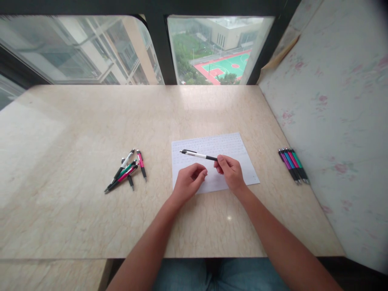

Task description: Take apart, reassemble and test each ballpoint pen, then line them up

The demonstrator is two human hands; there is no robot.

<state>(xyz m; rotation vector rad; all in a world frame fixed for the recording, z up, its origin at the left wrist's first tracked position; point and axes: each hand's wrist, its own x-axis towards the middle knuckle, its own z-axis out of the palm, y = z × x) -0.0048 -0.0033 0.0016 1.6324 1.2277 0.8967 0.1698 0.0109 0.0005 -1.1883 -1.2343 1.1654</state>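
Holding item one, a black-and-white pen (198, 154), my right hand (232, 171) has its grip closed on the pen's right end, just above a sheet of paper (242, 151) on the surface (91, 121). Left hand (189, 181): fingers curled, grip empty, resting on the paper. Loose pens (125, 169) lie left; a neat row of pens (293, 165) lies right.

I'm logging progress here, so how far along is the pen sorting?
Looks done: a neat row of pens by the wall. In hand: the right hand holds a white and black pen over the paper. Left: a loose pile of pens.
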